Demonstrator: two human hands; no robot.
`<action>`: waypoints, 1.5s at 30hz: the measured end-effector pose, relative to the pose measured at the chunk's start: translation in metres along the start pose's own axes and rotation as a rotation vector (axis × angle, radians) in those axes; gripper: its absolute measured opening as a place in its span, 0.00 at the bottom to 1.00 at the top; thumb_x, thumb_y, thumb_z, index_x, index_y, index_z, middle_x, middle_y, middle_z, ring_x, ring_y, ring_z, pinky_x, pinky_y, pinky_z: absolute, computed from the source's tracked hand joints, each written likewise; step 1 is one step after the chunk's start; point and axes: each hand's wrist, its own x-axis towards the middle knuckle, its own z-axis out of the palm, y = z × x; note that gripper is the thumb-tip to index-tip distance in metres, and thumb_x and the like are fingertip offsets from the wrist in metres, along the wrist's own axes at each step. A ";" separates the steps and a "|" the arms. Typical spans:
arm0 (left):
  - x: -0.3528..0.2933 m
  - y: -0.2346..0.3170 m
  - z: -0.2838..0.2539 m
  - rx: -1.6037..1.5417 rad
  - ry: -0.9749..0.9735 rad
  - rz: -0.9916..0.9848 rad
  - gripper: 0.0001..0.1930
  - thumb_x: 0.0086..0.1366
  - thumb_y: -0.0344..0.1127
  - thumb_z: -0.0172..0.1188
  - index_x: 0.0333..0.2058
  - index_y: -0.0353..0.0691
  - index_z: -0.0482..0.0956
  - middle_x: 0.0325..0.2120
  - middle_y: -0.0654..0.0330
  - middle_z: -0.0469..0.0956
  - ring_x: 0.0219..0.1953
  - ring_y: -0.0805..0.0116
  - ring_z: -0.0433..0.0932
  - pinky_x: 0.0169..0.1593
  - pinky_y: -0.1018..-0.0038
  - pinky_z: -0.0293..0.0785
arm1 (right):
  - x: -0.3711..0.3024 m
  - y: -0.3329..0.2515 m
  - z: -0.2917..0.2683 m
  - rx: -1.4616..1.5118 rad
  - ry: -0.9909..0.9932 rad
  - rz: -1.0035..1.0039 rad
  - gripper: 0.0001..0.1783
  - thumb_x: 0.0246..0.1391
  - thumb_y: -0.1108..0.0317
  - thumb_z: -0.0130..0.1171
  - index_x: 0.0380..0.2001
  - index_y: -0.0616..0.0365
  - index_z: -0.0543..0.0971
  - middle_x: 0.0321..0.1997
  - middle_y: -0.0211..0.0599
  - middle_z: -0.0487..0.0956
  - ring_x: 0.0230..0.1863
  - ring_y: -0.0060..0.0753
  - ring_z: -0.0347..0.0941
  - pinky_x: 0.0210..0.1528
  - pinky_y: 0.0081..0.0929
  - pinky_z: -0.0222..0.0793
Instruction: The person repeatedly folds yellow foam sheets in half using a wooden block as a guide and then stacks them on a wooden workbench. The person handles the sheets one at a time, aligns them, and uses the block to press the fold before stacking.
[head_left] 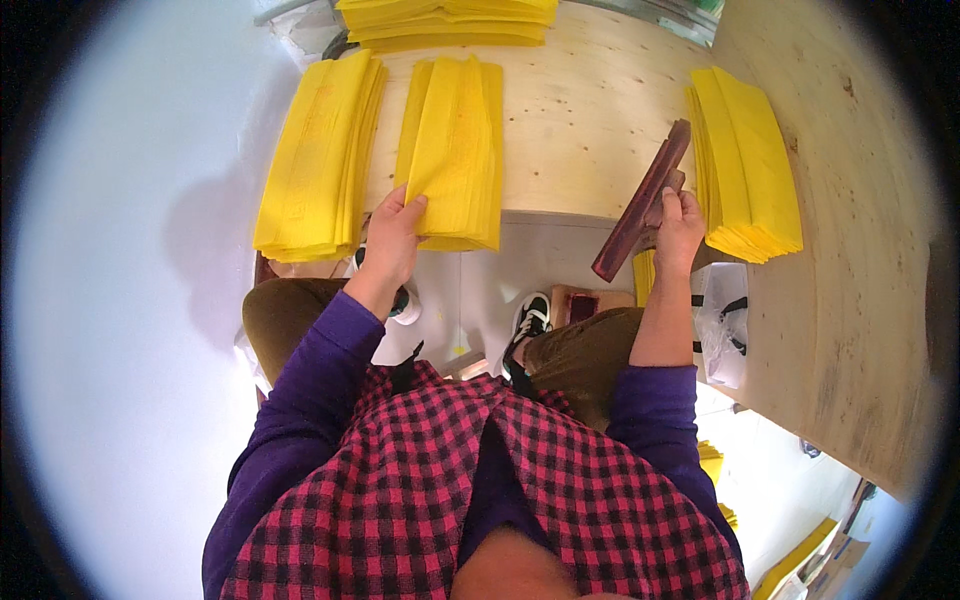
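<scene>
My left hand (397, 238) is closed on the near left edge of a yellow sheet, thumb on top, at the middle stack of yellow sheets (455, 150). That stack lies on the wooden table, its near end reaching over the edge. In my right hand (680, 228) is a long, narrow wooden hand stamp (635, 215), stained dark red, gripped by the handle at its back. It is tilted, its lower end towards me, and held apart from the sheets. Another yellow stack (318, 155) lies left of the middle one. A further stack (745, 165) sits just right of the stamp.
More yellow sheets (450, 22) are piled at the far side of the wooden table (580, 90). A wooden panel (850, 200) rises on the right, a pale wall (130, 300) on the left. Below the table edge are a dark-red pad (583, 307) and a white bag (722, 325).
</scene>
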 end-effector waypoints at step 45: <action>0.005 -0.003 -0.002 0.241 0.009 -0.171 0.16 0.62 0.28 0.48 0.49 0.36 0.66 0.44 0.56 0.72 0.45 0.63 0.73 0.45 0.66 0.72 | -0.147 0.133 -0.153 -1.073 -0.066 -0.050 0.16 0.48 0.52 0.54 0.29 0.53 0.74 0.21 0.46 0.75 0.24 0.51 0.73 0.27 0.41 0.70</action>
